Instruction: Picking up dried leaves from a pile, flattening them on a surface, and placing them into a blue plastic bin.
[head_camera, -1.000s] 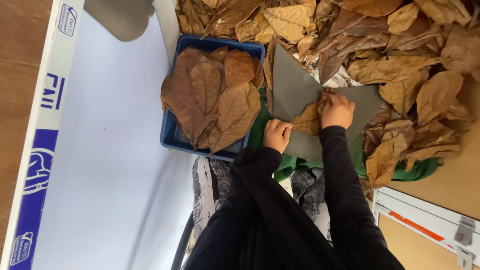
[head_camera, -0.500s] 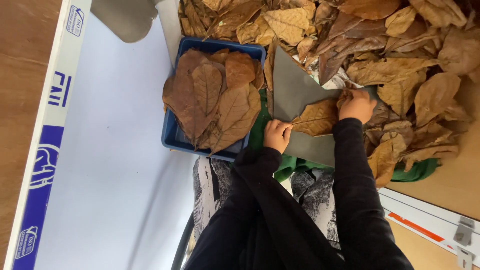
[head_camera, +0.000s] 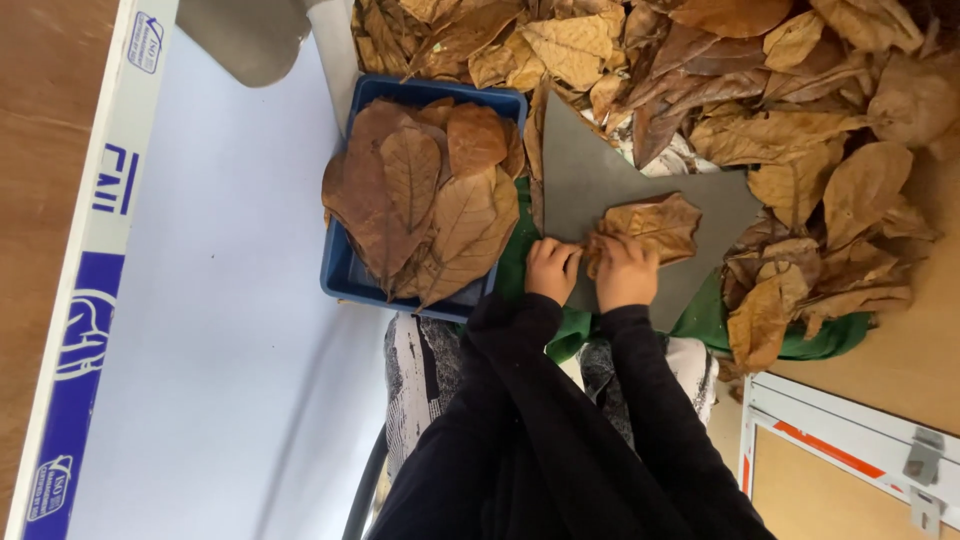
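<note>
A dry brown leaf (head_camera: 650, 225) lies on a grey board (head_camera: 590, 175) that rests on my lap over a green cloth (head_camera: 700, 320). My right hand (head_camera: 625, 272) presses down on the near end of this leaf, fingers curled over it. Right beside it, my left hand (head_camera: 553, 268) is closed on the leaf's tip at the board's near edge. Both arms are in black sleeves.
A blue tray (head_camera: 345, 275) to the left holds a stack of flattened brown leaves (head_camera: 425, 200). A large heap of loose dry leaves (head_camera: 800, 130) covers the surface behind and to the right of the board. A white table surface (head_camera: 200, 350) stretches left; a wooden box with a metal latch (head_camera: 850, 470) sits at lower right.
My right hand has drawn back from the heap toward my body, bringing the leaf onto the board beside my left hand. The left hand stayed at the board's edge.
</note>
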